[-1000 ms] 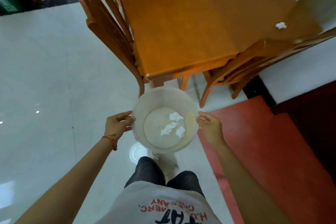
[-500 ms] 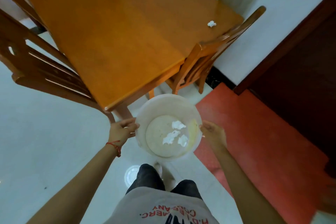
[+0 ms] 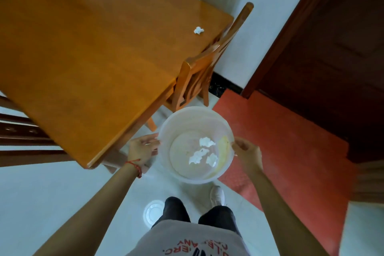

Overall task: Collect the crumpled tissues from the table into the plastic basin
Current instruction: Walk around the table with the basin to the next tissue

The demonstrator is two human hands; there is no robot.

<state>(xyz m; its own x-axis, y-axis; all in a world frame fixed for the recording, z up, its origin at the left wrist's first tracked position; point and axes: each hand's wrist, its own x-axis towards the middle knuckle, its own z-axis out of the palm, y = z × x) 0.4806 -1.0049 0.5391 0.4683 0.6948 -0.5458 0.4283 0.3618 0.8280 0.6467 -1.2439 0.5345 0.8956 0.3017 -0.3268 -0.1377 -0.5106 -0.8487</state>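
While both hands carry it, plastic basin [image 3: 196, 145] sits between them: left hand [image 3: 143, 148] curled on its left rim, right hand [image 3: 246, 150] pinching its right rim. Three crumpled tissues [image 3: 202, 153] lie on the basin floor, between the hands. One last tissue [image 3: 198, 30] lies on the counter [image 3: 93, 48], well beyond both hands, near the far corner beside a chair [image 3: 204, 64]

i am counting four crumpled tissues: three lying in the one plastic basin [image 3: 166, 131], at [image 3: 206, 142], [image 3: 198, 155] and [image 3: 212, 159], and one sitting far right on the one table [image 3: 83, 48], at [image 3: 198, 30]. i am seeing two chairs, right [image 3: 207, 64] and left [image 3: 22, 137].
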